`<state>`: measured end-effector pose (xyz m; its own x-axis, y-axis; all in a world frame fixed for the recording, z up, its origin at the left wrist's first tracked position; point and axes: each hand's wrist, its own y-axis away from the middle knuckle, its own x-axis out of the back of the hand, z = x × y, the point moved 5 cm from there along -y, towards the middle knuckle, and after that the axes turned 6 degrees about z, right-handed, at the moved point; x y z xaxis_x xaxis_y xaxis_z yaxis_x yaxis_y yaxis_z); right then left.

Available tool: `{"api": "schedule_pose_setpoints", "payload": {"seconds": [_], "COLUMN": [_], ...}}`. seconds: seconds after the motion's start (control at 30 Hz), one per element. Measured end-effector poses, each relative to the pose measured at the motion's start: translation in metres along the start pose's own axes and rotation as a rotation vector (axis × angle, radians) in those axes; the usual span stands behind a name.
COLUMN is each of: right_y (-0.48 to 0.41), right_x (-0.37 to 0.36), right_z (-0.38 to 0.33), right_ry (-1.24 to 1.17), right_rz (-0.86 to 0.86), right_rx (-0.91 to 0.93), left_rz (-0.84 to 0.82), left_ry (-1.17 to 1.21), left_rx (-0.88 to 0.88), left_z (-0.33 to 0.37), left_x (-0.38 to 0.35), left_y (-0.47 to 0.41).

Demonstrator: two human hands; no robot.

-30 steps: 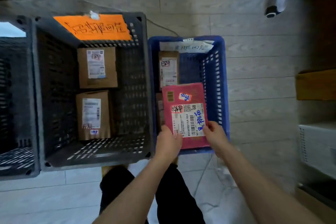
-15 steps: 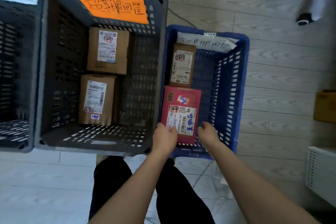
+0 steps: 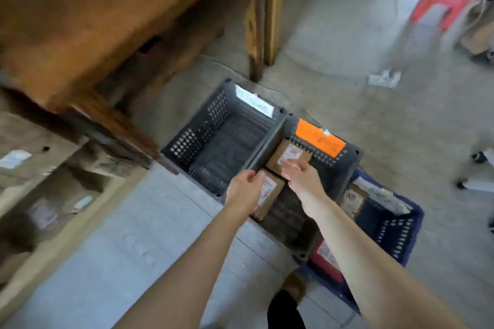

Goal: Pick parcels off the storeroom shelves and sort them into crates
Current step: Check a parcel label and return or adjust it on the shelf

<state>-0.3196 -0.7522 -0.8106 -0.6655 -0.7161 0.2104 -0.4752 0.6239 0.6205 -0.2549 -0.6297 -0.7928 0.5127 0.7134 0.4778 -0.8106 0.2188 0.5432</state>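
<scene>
Both hands empty: L hand [image 3: 244,191] loosely curled, R hand [image 3: 300,176] w/ relaxed fingers. Both hover over the grey crate [image 3: 347,165] w/ the orange label [image 3: 319,139], brown boxes [image 3: 287,152] just under them. Red parcel [image 3: 319,259] lies in the blue crate [image 3: 395,240], back & right of R hand. Next pick is prob. from the shelves [image 3: 66,21], left of L hand. Face them square, read the label first, then lift w/ both hands. Floor [image 3: 128,235] is tiled. View is blurry. A red stool [image 3: 438,5] is far ahead-right.
</scene>
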Motion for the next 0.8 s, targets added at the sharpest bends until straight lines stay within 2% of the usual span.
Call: {"api": "schedule_pose_setpoints", "payload": {"seconds": [0.17,0.4,0.53,0.63,0.8], "right_y": [0.123,0.333,0.430,0.485,0.545], "right_x": [-0.174,-0.412,-0.523,-0.597,-0.697], "right_z": [-0.081,-0.107,-0.122,-0.122,-0.122], "right_ry": [0.024,0.203,0.272,0.317,0.348], "right_rz": [-0.202,-0.556,-0.741,-0.908,-1.047], "right_rx": [0.184,0.353,0.502,0.531,0.603], "left_rz": [0.242,0.667,0.897,1.001,1.154], "left_ry": [0.211,0.404,0.518,0.585,0.556], "left_rx": [-0.101,-0.039,0.019,0.060,0.122], "left_z": [-0.030,-0.173,-0.236,-0.278,-0.329], "left_x": [0.232,0.527,0.636,0.692,0.773], "left_y": [0.042,0.160,0.210,0.234,0.253]}}
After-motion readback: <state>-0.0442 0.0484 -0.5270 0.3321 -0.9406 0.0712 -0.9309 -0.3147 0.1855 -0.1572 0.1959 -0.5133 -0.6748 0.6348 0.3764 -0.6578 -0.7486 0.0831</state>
